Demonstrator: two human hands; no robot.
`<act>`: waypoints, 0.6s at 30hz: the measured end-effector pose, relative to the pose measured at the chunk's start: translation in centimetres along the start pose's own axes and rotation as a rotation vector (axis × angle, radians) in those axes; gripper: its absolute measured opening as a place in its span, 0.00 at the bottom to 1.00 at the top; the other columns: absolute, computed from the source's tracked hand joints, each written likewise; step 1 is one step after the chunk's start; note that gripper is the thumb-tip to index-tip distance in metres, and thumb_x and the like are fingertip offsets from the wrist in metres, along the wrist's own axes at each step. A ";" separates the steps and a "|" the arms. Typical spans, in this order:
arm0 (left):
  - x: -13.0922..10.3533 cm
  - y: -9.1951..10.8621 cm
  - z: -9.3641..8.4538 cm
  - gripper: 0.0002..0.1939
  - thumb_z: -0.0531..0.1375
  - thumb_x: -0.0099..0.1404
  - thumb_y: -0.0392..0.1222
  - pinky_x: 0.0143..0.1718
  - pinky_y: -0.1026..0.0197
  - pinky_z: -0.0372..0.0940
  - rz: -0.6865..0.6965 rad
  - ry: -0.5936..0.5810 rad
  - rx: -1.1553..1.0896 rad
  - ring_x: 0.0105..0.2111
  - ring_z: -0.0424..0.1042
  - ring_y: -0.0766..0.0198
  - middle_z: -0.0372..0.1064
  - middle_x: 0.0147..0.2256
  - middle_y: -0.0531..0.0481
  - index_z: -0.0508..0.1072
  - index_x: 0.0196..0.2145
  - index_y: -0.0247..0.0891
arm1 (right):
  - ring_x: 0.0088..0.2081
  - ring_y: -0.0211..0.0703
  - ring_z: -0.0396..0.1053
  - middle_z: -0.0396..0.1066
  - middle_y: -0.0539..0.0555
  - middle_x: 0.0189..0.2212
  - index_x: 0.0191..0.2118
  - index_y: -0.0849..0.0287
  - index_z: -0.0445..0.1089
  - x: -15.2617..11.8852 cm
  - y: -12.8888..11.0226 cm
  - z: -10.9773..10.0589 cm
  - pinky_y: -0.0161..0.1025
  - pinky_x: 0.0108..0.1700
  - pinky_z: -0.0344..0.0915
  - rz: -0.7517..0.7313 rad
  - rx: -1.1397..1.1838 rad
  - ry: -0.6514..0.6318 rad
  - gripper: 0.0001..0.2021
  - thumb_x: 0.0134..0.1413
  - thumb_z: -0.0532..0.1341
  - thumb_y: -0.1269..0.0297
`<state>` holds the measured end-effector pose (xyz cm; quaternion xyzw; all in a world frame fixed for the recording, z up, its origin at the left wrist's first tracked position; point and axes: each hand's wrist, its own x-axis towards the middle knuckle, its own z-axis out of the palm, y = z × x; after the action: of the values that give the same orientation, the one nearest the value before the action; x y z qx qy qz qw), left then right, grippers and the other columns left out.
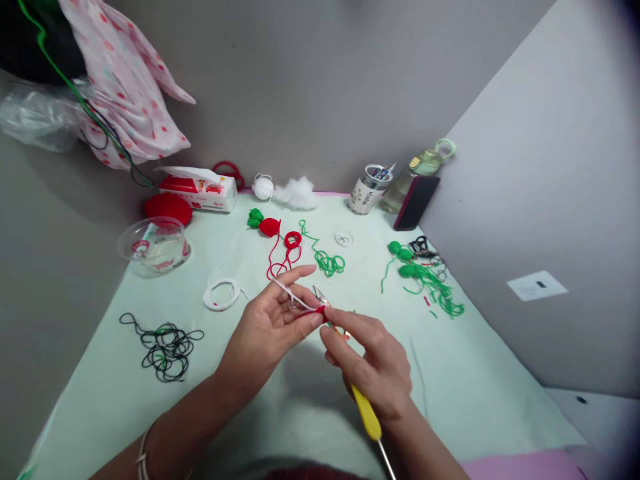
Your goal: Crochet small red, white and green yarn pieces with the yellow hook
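Between its thumb and fingers, my left hand (270,323) pinches a small red crochet piece (321,311). White yarn (293,297) runs over the fingers of that hand to the piece. My right hand (375,360) grips a crochet hook with a yellow handle (367,413), its metal end pointing down toward me. The hook's working tip is hidden at the red piece, where both hands nearly meet. Behind them lies a metal tool with pointed blades (319,295), perhaps small scissors, mostly covered. A ring of white yarn (221,295) rests left of my left hand.
Black cord (167,353) lies tangled at left, near a clear plastic bowl (160,250). Red yarn (293,241) and green yarn (330,263) lie ahead. Green crocheted pieces (407,271) are at right. A tissue box (200,192), pen can (367,192), phone (416,203) and bottle (400,190) stand behind.
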<state>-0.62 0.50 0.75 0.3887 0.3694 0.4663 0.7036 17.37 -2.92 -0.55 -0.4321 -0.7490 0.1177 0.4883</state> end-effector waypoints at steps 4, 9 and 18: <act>0.0 -0.3 0.1 0.31 0.73 0.63 0.38 0.38 0.63 0.69 -0.012 0.050 -0.007 0.35 0.73 0.66 0.73 0.37 0.54 0.71 0.62 0.42 | 0.42 0.48 0.84 0.84 0.56 0.46 0.57 0.44 0.78 -0.3 -0.1 0.6 0.41 0.37 0.83 -0.218 -0.132 0.059 0.22 0.63 0.65 0.77; -0.2 -0.4 0.5 0.40 0.73 0.63 0.40 0.31 0.63 0.63 -0.034 0.084 -0.015 0.26 0.64 0.70 0.75 0.37 0.54 0.64 0.69 0.42 | 0.41 0.47 0.83 0.84 0.58 0.45 0.62 0.49 0.74 -0.6 0.1 0.9 0.41 0.40 0.83 -0.233 -0.173 0.079 0.23 0.66 0.63 0.77; 0.3 0.5 -0.3 0.53 0.78 0.54 0.36 0.33 0.63 0.62 -0.096 0.014 -0.042 0.26 0.66 0.70 0.76 0.32 0.56 0.60 0.72 0.44 | 0.47 0.48 0.82 0.81 0.60 0.49 0.59 0.51 0.76 -0.5 0.8 1.0 0.43 0.45 0.81 -0.154 -0.026 0.078 0.21 0.65 0.63 0.78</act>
<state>-0.98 1.01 1.01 0.3525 0.3824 0.4424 0.7306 17.04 -2.62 -1.83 -0.3836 -0.7619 0.0529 0.5192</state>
